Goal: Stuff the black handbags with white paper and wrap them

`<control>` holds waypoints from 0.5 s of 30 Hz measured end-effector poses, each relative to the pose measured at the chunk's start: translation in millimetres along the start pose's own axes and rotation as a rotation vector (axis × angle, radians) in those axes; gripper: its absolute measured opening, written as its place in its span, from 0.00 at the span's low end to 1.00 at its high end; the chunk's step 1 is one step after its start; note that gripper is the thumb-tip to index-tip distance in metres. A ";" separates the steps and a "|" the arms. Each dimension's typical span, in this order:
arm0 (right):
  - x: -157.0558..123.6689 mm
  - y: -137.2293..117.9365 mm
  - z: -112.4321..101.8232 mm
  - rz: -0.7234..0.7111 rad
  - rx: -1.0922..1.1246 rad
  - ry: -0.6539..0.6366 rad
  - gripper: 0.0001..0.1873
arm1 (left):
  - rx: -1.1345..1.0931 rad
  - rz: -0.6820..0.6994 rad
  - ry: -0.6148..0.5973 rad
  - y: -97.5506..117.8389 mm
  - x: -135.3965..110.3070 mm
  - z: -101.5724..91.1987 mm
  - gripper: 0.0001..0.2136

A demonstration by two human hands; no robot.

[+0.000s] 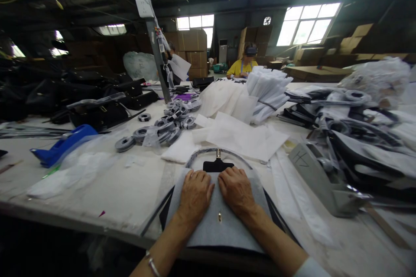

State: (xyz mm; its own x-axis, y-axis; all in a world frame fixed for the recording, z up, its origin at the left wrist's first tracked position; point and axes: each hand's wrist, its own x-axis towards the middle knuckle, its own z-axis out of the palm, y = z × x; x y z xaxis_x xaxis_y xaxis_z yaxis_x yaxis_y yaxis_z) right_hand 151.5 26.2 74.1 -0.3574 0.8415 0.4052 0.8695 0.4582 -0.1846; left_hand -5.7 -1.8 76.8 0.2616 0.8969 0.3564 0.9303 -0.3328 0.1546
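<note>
A black handbag (164, 212) lies in front of me at the table's near edge, mostly covered by a thin white sheet (208, 236). A small gold-coloured metal fitting (219, 217) pokes through a slit in the sheet. My left hand (195, 190) and my right hand (236, 188) rest side by side on the sheet, with fingers curled over its upper edge; the fingertips are partly hidden. Beyond them show a black tab (217, 165) with a metal clasp (218, 153) and the wrapped handle (240, 153), which arches away from me.
Wrapped rolled straps (165, 130) and loose white sheets (240, 136) lie ahead. A blue tape dispenser (66, 143) is left; a grey dispenser (321, 177) stands right, before piled black pieces (360, 151). Black bags (100, 112) fill the far left. A person in yellow (242, 67) sits across the table.
</note>
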 end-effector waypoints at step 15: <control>6.9 1.7 -9.4 0.121 -0.006 -0.312 0.25 | 0.014 -0.045 -0.113 -1.9 4.3 1.3 0.15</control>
State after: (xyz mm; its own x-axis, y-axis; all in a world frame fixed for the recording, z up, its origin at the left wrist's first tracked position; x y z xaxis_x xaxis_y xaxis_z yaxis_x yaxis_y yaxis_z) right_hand 153.8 30.2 85.0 -0.3375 0.9373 0.0867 0.9139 0.3483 -0.2086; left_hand -6.1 3.1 76.8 0.2464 0.9380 0.2436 0.9450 -0.2884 0.1545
